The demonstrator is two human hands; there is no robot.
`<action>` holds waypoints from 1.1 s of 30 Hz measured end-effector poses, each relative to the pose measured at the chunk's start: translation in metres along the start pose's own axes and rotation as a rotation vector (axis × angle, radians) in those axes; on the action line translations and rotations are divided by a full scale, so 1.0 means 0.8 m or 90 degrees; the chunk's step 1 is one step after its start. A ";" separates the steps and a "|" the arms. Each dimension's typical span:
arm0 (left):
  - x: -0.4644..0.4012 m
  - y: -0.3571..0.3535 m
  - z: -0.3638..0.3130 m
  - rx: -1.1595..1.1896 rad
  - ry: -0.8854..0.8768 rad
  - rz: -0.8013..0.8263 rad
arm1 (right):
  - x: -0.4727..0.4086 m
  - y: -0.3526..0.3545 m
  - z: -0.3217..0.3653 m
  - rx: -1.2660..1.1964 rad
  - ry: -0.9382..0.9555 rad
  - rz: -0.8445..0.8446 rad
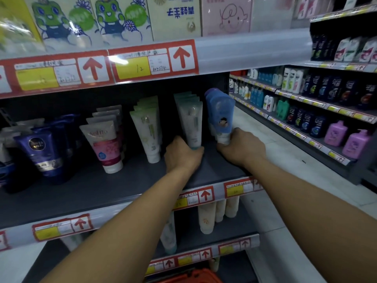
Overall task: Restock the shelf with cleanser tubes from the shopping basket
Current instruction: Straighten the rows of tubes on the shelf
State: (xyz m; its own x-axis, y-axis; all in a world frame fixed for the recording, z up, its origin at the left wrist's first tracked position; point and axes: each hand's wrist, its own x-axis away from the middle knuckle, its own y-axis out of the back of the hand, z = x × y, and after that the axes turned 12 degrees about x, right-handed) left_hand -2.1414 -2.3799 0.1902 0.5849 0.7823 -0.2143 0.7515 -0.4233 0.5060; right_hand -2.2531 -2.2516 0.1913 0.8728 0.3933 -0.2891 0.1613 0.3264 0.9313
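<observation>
- Left hand [182, 155]: reaches onto the dark shelf [102, 186] and grips the capped lower end of a white-and-teal cleanser tube [191, 123]. The fingers curl round the teal cap. The tube stands upright, cap down, at the front of a row of like tubes.
- Right hand [240, 148]: grips the white base of a blue cleanser tube [221, 113] at the right end of the same shelf. The tube stands upright, cap down, at the front of its own row, just beside the white-and-teal row.
- Both forearms extend from the lower edge of the view toward the shelf; the hands are near each other but apart.
- Further left on the shelf stand more rows: pale green tubes [146, 127], a white-and-pink tube [106, 144] and dark blue tubes [42, 152], all cap down.
- Price labels [142, 66] with red arrows run along the shelf edges above and below.
- The shelf above carries boxes with a green cartoon figure [59, 19].
- The shelf below holds cream-coloured tubes [208, 219].
- The red shopping basket [193, 277] shows only as a rim at the bottom edge, below the shelves; its contents cannot be seen.
- To the right, a side aisle holds bottles [336, 137] on several shelves.
</observation>
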 end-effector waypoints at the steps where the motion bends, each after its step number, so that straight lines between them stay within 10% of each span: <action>1: 0.000 -0.001 -0.001 0.003 0.002 -0.001 | 0.000 0.000 0.000 -0.004 -0.003 -0.002; 33: -0.003 -0.004 0.007 0.024 -0.009 -0.012 | -0.001 -0.005 0.002 0.017 -0.030 -0.032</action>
State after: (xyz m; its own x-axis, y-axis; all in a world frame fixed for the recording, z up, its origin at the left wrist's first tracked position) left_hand -2.1436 -2.3826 0.1845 0.5752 0.7834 -0.2355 0.7730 -0.4264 0.4696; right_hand -2.2537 -2.2541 0.1883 0.8838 0.3360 -0.3257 0.2172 0.3219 0.9215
